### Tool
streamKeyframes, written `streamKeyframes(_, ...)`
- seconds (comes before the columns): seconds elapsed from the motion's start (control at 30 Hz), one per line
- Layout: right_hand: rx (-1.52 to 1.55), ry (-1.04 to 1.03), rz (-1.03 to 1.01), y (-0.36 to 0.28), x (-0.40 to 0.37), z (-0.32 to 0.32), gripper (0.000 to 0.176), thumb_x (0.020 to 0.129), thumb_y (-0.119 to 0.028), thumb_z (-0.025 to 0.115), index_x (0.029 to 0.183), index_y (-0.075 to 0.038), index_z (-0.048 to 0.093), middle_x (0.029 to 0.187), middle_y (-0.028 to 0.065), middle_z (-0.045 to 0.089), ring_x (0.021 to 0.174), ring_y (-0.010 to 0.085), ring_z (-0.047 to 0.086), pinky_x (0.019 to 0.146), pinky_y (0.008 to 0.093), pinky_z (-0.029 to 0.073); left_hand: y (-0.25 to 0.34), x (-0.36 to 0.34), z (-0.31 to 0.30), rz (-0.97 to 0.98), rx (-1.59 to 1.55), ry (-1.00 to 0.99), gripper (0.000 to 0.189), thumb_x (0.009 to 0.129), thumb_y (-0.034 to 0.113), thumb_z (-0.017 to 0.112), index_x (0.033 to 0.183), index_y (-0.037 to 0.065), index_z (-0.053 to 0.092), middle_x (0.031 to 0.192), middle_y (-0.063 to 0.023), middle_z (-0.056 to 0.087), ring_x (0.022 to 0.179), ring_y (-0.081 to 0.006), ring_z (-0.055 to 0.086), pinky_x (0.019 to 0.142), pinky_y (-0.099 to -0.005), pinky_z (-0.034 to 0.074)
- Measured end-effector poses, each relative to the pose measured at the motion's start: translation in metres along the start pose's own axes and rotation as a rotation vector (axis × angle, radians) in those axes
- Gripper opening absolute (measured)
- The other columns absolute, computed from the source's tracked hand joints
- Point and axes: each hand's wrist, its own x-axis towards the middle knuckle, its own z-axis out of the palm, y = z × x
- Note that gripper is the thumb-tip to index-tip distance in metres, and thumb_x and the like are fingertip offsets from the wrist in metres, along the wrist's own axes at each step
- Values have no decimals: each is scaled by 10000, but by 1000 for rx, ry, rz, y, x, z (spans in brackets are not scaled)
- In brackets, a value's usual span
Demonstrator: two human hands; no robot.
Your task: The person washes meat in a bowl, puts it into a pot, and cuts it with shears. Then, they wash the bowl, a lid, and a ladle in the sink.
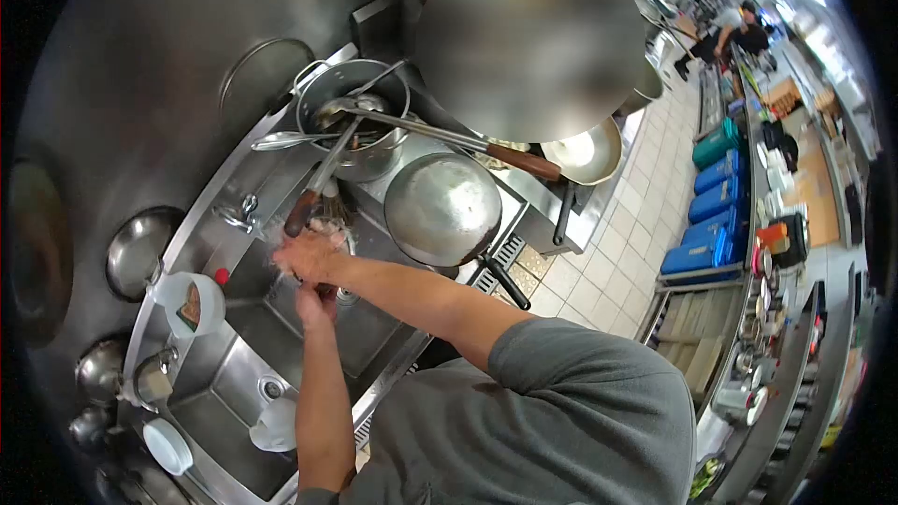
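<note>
Right hand (311, 254) (slightly blurred), left hand (316, 305) close by, steel sink (267, 304) beneath

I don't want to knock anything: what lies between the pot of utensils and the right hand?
A utensil's wooden handle, sloping out from the pot toward the right hand. The head view shows this.

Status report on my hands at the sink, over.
Right hand and left hand close together over sink, near tap. Grips unclear. Wooden handle juts close by right hand.
</note>
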Motion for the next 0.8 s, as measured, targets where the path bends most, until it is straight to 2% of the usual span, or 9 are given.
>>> streamKeyframes(0.03,-18,53,-159,-4,-10,-8,281,797,-231,685,1070,-164,692,1148,192,662,1279,417,524,1031,501,474,4,0,-2,-23,-6,18,243,981,167,508,1163,49,618,1030,-129,669,880,-247,664,754,-392,564)
streamKeyframes(0.1,82,158,23,5,-24,16,363,732,-197,725,1094,-188,695,1136,151,667,1279,410,502,1002,484,480,15,-10,8,-43,-27,-17,298,977,179,531,1236,46,590,1131,-126,655,972,-262,659,823,-409,556)
streamKeyframes(0.17,148,651,71,19,-37,67,334,698,-179,754,1026,-156,692,1097,136,677,1129,379,571,929,461,495,15,-16,2,-88,-111,-56,353,983,149,557,1317,38,557,1264,-122,614,1116,-270,621,943,-424,531)
streamKeyframes(0.23,363,553,41,30,-58,43,353,688,-160,794,1024,-116,698,1113,141,689,1087,361,591,923,474,480,33,-42,29,14,-75,-78,367,989,84,566,1354,63,552,1314,-109,591,1203,-279,574,1015,-434,497)
streamKeyframes(0.27,353,762,194,7,-84,18,357,680,-161,824,1004,-73,701,1022,145,712,994,350,650,877,475,506,24,-14,7,75,-145,-292,387,977,96,590,1362,74,555,1366,-89,578,1221,-287,572,1031,-462,483)
streamKeyframes(0.33,644,755,302,8,-105,9,413,656,-50,805,1054,-72,696,976,121,726,869,234,690,812,335,555,14,-10,-8,15,-118,-132,435,972,102,583,1398,52,507,1399,-150,553,1275,-333,554,1085,-531,457)
streamKeyframes(0.4,371,689,511,3,-112,4,455,713,-36,764,1152,-113,676,1055,163,672,972,320,667,878,395,550,10,-22,-7,-4,-125,-73,403,886,20,544,1289,44,536,1244,-168,600,1132,-355,624,887,-558,564)
streamKeyframes(0.5,313,697,473,-13,-99,9,466,745,-26,721,1191,-153,668,1079,174,627,1016,373,624,917,435,528,5,-50,-14,-96,-38,41,332,893,22,530,1224,41,533,1191,-167,604,1106,-364,627,874,-558,567)
streamKeyframes(0.8,-158,183,-104,-69,-68,43,506,807,-394,684,1280,-219,630,1245,99,581,1200,316,518,1019,520,372,37,-121,-30,11,-57,65,291,930,33,504,1219,44,537,1130,-149,648,940,-333,706,684,-501,639)
